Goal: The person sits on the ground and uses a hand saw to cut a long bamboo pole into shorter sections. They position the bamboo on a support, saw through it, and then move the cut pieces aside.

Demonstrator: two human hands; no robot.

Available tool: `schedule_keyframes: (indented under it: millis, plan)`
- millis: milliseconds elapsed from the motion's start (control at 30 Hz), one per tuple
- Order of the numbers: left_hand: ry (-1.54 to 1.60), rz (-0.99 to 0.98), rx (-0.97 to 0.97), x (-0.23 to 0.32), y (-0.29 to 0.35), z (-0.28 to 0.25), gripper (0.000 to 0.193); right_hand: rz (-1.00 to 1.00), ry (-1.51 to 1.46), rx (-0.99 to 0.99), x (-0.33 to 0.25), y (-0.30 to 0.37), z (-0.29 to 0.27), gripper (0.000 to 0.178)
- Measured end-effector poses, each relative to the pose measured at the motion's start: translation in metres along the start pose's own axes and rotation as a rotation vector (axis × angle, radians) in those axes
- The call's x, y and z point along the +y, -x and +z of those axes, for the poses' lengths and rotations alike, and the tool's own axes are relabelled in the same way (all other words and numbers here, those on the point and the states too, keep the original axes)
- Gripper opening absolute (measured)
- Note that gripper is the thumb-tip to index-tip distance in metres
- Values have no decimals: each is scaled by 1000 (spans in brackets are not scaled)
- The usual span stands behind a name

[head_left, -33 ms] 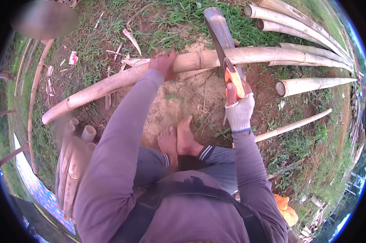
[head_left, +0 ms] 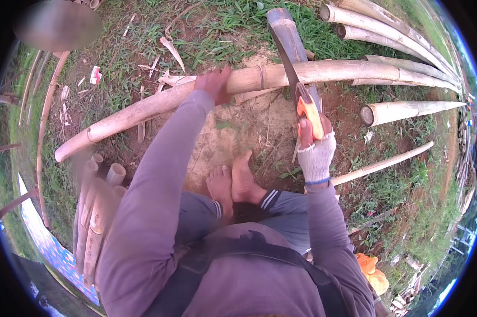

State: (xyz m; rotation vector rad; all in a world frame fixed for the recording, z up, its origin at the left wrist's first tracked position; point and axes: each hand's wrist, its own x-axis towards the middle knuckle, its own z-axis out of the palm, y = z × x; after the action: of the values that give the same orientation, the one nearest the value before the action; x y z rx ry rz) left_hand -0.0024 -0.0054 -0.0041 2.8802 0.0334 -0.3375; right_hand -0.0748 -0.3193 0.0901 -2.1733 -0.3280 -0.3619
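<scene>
A long bamboo pole (head_left: 159, 104) lies crosswise in front of me over a shorter, thicker bamboo piece (head_left: 286, 30). My left hand (head_left: 214, 85) is wrapped round the pole left of its dark node, pressing it from above. In my right hand (head_left: 316, 150), which wears a white fingerless glove, is the orange handle of a hand saw (head_left: 311, 117). Its dark blade (head_left: 285, 58) crosses the pole right of the node, the tip reaching beyond onto the thicker piece. Whether the teeth have entered the bamboo I cannot tell.
Several bamboo poles (head_left: 407, 112) lie on the right. Cut bamboo lengths (head_left: 94, 227) stand at lower left. My bare feet (head_left: 242, 179) are close to the pole, on soil with pale sawdust. Bamboo splinters (head_left: 172, 53) lie in the grass beyond, and an orange cloth-like thing (head_left: 374, 274) at lower right.
My right hand and the saw have drawn back a little toward me and slightly right. The left hand stays on the pole, which has hardly moved.
</scene>
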Motion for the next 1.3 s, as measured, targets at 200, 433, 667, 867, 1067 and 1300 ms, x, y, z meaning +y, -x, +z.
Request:
schedule_keyframes:
  millis: [200,433,667,867,1067,1300]
  plan:
    - [35,-17,-48,-16,5,-9,78,226,29,-183,-35,107,-92,54]
    - [14,-6,-14,0,-18,0,79,134,13,-19,11,-42,9,28]
    - [44,-3,-27,-13,-7,-3,81,143,97,-41,-7,81,-58,30]
    - [11,-13,-53,-12,-20,7,83,290,-70,-82,-3,81,-64,29]
    - [29,-27,-30,-5,-14,-4,85,55,-13,-12,3,-45,20,28]
    - [55,-33,-69,-10,-7,-8,83,342,16,-152,-1,140,-98,35]
